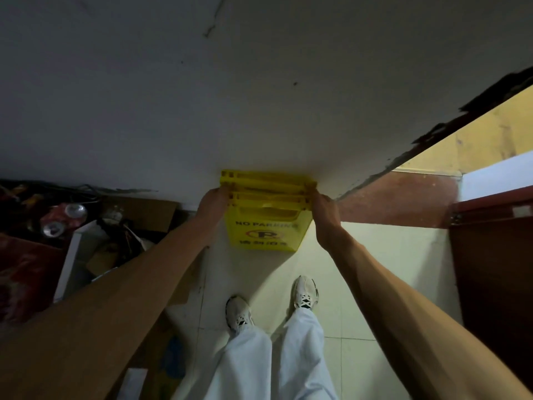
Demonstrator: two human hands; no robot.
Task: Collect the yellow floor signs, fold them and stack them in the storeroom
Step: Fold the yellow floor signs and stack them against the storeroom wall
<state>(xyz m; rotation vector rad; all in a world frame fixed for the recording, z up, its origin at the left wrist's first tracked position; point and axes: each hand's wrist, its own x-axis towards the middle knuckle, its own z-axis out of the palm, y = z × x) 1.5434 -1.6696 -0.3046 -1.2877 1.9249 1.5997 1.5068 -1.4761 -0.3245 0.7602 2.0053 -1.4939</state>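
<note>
The folded yellow signs stand upright on the floor, against the wall. The left hand grips their upper left edge and the right hand grips the upper right edge, with fingers curled on the plastic. Cans lie at the left.

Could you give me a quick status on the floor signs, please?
Left hand, right hand: each grips a top corner of the yellow floor signs. Signs folded, upright against the wall. Cardboard box to the left, clear of them.
</note>
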